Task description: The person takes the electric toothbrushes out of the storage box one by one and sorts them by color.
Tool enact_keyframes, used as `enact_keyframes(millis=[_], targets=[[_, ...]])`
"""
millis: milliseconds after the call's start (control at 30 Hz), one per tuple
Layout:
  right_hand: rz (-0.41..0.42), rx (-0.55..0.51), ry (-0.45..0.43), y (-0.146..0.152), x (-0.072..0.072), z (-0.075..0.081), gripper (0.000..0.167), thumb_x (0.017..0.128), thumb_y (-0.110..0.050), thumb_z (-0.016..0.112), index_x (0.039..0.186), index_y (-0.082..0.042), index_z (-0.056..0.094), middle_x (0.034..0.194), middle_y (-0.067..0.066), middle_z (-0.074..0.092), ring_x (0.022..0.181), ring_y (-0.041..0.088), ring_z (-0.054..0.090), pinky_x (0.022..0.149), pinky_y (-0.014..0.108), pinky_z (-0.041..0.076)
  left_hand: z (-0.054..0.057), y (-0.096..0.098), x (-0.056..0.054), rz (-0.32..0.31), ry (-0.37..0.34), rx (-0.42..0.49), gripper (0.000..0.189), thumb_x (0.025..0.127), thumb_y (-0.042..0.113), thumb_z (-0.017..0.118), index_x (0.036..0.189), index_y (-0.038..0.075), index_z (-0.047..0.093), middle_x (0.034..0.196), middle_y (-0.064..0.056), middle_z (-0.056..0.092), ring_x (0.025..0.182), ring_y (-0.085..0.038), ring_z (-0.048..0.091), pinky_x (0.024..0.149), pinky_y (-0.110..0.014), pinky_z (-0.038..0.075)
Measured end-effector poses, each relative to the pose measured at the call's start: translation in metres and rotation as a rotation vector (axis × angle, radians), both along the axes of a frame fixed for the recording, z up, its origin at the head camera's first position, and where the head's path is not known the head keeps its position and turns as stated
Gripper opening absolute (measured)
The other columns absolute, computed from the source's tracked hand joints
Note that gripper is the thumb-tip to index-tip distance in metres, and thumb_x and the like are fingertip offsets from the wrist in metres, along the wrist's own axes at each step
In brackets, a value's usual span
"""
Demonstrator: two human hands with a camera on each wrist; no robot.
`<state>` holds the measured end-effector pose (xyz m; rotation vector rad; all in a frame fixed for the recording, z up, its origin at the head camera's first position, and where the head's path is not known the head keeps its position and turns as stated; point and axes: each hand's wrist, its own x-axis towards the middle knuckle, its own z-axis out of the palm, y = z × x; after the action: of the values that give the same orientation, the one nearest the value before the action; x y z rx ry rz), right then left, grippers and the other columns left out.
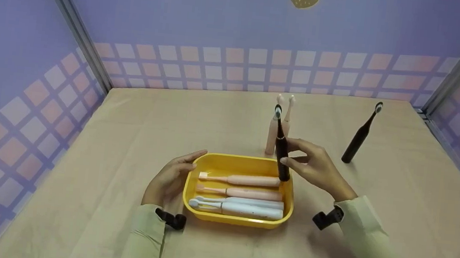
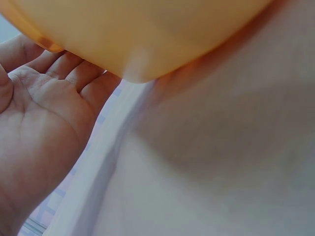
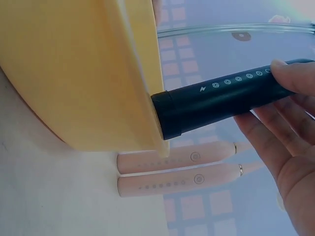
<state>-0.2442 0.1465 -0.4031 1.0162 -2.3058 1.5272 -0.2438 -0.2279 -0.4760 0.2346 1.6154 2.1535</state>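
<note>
My right hand (image 1: pixel 316 166) pinches a black electric toothbrush (image 1: pixel 281 149) between thumb and fingers. The brush stands nearly upright, head up, and its base overlaps the right end of the yellow bin (image 1: pixel 233 220). In the right wrist view, white symbols run along the black handle (image 3: pixel 221 98), and its base is right at the bin's rim. At the bin's left end, my left hand (image 1: pixel 169 178) touches the rim and wall with loosely extended fingers; the left wrist view shows its palm (image 2: pixel 44 113), with fingertips hidden by the bin. Inside lie pink toothbrushes (image 1: pixel 254 180) and white toothbrushes (image 1: pixel 252 211), heads left.
Two pink electric toothbrushes (image 1: pixel 271 137) stand upright behind the bin, partly covered by the held one. Another black toothbrush (image 1: pixel 357 142) stands farther right. A pale cloth covers the table (image 1: pixel 150 116), and patterned purple panels (image 1: pixel 232 22) enclose its back and sides.
</note>
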Motion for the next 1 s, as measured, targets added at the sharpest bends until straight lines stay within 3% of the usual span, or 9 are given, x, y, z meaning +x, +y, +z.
enact_keyframes(millis=[200,500,1000], targets=[[-0.023,-0.053,0.023,0.005,0.0,0.0,0.04,0.083,0.002,0.07,0.122,0.002,0.063,0.111,0.015,0.068,0.102,0.005,0.062,0.081,0.023,0.057,0.0,0.001,0.001,0.006,0.001,0.0,0.053,0.098,0.005,0.042,0.15,0.008,0.033,0.151,-0.009,0.04,0.129,-0.02,0.05,0.109,-0.037,0.041],[-0.11,-0.101,0.027,0.015,-0.001,-0.002,0.04,0.082,0.003,0.07,0.122,0.0,0.064,0.108,0.014,0.068,0.099,0.006,0.063,0.081,0.02,0.056,0.0,0.001,0.001,0.006,-0.001,-0.008,0.054,0.098,0.006,0.042,0.151,0.008,0.032,0.155,-0.011,0.033,0.135,-0.025,0.043,0.112,-0.039,0.037],[-0.238,-0.134,0.025,0.035,-0.006,-0.013,0.041,0.084,0.002,0.068,0.124,0.0,0.062,0.111,0.012,0.067,0.101,0.003,0.063,0.082,0.019,0.055,-0.001,0.0,0.001,0.007,-0.002,0.006,0.055,0.097,0.008,0.046,0.15,0.009,0.033,0.151,-0.01,0.039,0.133,-0.023,0.047,0.11,-0.039,0.039]])
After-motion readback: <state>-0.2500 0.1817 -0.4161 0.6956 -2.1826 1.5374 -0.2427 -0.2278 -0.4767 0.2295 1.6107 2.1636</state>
